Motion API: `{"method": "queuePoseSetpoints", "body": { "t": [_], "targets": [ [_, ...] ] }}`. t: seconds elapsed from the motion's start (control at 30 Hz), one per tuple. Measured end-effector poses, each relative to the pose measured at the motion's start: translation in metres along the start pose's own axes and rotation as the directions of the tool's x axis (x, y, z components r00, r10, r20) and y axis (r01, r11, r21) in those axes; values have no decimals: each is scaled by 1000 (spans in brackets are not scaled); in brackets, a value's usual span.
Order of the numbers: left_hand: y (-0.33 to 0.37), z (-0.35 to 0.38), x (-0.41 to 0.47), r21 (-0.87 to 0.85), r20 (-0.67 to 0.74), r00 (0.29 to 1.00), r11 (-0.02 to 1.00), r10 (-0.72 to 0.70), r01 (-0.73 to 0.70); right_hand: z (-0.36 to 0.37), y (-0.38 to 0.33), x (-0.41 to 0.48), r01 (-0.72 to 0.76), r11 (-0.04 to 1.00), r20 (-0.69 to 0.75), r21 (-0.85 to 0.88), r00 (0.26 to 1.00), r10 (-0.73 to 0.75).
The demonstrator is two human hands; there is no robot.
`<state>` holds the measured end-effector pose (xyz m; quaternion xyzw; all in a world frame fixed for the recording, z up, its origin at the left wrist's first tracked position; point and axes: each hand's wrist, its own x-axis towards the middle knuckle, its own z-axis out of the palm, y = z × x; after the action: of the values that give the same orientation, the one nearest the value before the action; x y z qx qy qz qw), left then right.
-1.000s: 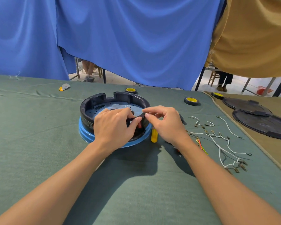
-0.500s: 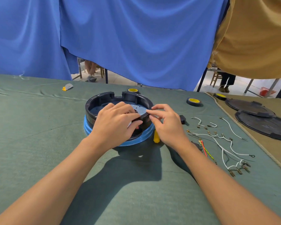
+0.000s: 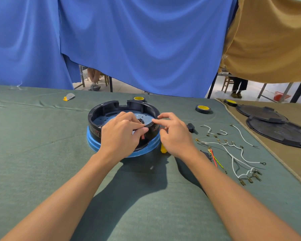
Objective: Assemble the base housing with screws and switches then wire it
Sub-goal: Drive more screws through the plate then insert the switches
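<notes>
A black switch (image 3: 190, 127), loose white wires (image 3: 233, 150) and a tape roll (image 3: 203, 109) lie to the right of my right hand (image 3: 175, 134). A yellow handle (image 3: 163, 148) pokes out just under its palm. My left hand (image 3: 121, 134) covers the near wall of the base housing (image 3: 96, 119). Its fingers curl over the rim and hide most of a small red part (image 3: 142, 137). My right forefinger and thumb pinch the same rim, just beside my left thumb.
</notes>
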<state>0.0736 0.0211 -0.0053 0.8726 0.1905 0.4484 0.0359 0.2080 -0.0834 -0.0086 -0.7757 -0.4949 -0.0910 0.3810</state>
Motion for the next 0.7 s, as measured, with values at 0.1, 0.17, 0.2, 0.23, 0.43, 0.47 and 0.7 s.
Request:
{"method": "queuePoseSetpoints", "body": {
  "t": [0.1,0.17,0.2,0.23,0.43,0.47,0.7],
  "targets": [
    [-2,3,-9,48,-67,996,997,63,-60,-14,3,0,30,999,100,-14,995,-28],
    [-4,6,-15,97,-114,985,989,127,-116,-29,13,-2,27,999,108,-34,994,-23],
    [-4,8,-16,113,-136,979,984,152,-138,-38,21,-4,9,998,102,-57,995,-3],
    [-5,10,-17,125,-154,973,980,170,-152,-48,29,-6,-18,995,103,-94,994,28],
    [-5,17,-14,132,-204,965,982,162,-137,-87,60,-22,-144,953,278,-266,935,219],
    [-5,18,-14,132,-207,966,983,156,-130,-89,60,-25,-148,953,312,-266,922,230],
    [2,21,-19,152,-222,965,982,143,-111,-94,56,-33,-89,949,442,-303,869,222]
  ]
}}
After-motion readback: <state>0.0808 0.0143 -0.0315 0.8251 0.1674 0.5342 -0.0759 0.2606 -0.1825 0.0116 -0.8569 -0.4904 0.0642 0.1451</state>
